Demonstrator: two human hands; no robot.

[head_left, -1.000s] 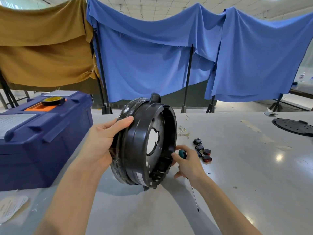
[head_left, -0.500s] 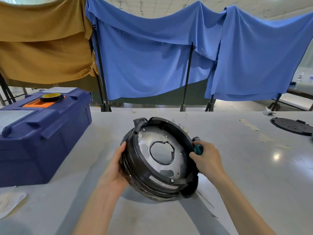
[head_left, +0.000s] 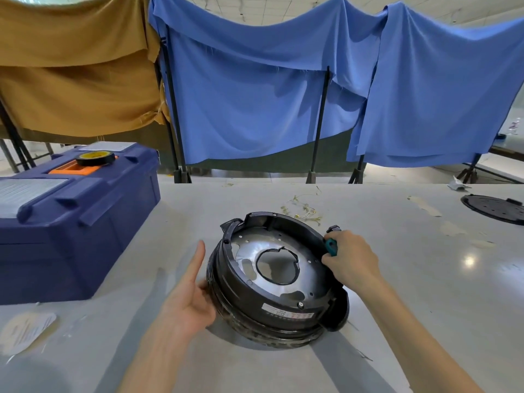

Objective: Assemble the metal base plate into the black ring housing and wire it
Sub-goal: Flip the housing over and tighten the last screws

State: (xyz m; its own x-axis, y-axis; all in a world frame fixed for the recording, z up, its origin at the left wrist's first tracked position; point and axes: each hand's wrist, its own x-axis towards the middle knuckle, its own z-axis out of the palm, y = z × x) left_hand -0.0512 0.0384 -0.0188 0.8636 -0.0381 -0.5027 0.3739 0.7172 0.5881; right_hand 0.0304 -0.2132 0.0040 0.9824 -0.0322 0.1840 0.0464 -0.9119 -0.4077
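Head view. Grey table [head_left: 397,279]; blue cloth [head_left: 255,95] and tan cloth [head_left: 71,80] hang behind; blue toolbox [head_left: 71,236] at left. Black ring housing [head_left: 232,279] lies mid-table, open face up and tipped toward the viewer, with the metal base plate [head_left: 249,245] inside. Left hand [head_left: 190,296], fingers straight, touches its left wall. Right hand [head_left: 351,259] is clenched round a teal handle [head_left: 330,246], probably a screwdriver, at the right rim.

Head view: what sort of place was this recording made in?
Probably an industrial workshop's assembly bench: a wide grey worktable, a dark blue plastic toolbox, blue cloth sheets hung on black stands behind, and a teal-handled tool gripped in the right hand.
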